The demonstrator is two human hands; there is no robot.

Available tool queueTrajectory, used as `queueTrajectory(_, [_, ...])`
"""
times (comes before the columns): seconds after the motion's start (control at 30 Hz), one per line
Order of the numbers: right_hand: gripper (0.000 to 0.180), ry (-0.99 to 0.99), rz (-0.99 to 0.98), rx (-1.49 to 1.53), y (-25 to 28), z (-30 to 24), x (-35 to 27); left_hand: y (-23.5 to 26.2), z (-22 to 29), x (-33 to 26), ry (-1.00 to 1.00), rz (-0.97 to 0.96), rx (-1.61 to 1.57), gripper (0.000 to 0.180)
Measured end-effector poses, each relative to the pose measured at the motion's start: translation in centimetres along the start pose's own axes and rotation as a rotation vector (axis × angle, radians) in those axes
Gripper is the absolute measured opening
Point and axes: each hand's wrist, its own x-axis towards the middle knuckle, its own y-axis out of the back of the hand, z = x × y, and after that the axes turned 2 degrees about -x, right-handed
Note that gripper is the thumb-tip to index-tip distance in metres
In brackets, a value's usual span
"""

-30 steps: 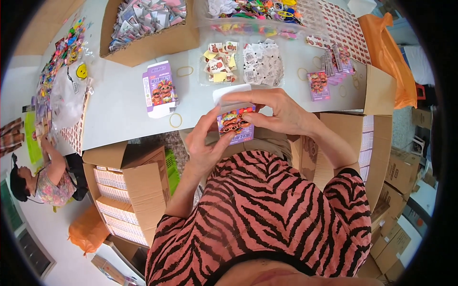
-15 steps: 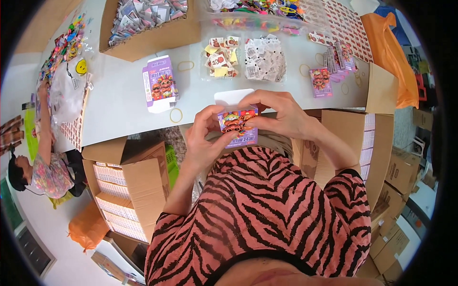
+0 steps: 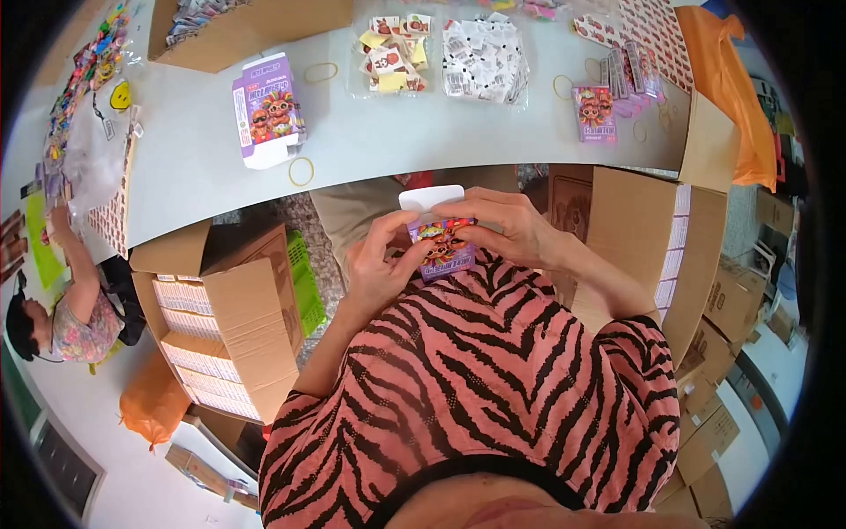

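Between my two hands, close to my chest and off the table's near edge, is a small purple printed carton (image 3: 443,253) with its white top flap raised. My left hand (image 3: 381,262) grips its left side, thumb across the front. From the other side my right hand (image 3: 507,227) holds the upper right corner, thumb on the front and fingers along the top opening. Whether anything lies inside the carton cannot be seen. On the table, a larger open purple box (image 3: 270,110) lies at the left, and a small purple packet (image 3: 596,115) rests at the right.
Bags of small cards (image 3: 392,55) and white labels (image 3: 485,60) lie on the table (image 3: 352,132), with rubber bands (image 3: 301,171) about. Cardboard boxes of packed cartons stand left (image 3: 198,353) and right (image 3: 671,247). A co-worker (image 3: 84,309) sits at the far left.
My view has shifted, so the table sits higher in the picture. Both hands keep hold of the carton, now nearer my chest and clear of the table edge.
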Motion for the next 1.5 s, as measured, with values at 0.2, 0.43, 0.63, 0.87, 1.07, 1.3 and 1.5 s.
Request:
queueTrajectory(0.2, [0.035,-0.047,-0.05,0.005,0.2,0.4,-0.4,0.0,0.0,-0.4,-0.024,0.001,-0.012,0.035])
queueTrajectory(0.43, [0.052,-0.27,0.129,0.455,-0.2,-0.8,-0.5,-0.2,0.2,0.0,-0.048,-0.019,-0.082,0.029])
queueTrajectory(0.63, [0.034,-0.251,0.017,0.32,0.3,-0.3,-0.7,0.3,0.9,0.8,-0.133,-0.048,-0.135,0.024])
queueTrajectory(0.87, [0.025,-0.165,0.058,0.386,-0.2,0.6,-1.0,-0.4,2.3,1.4,0.153,0.091,-0.519,0.02])
queueTrajectory(1.07, [0.02,-0.265,0.021,0.417,0.8,-0.4,-0.6,0.9,1.9,2.5,-0.037,-0.099,-0.161,0.022])
queueTrajectory(1.3, [0.022,-0.287,-0.009,0.284,2.2,-1.5,0.3,2.3,3.4,4.2,0.165,-0.319,-0.135,0.014])
queueTrajectory(1.5, [0.02,-0.302,-0.005,0.288,2.1,-1.3,0.3,1.8,3.3,4.7,0.396,-0.347,-0.349,0.014])
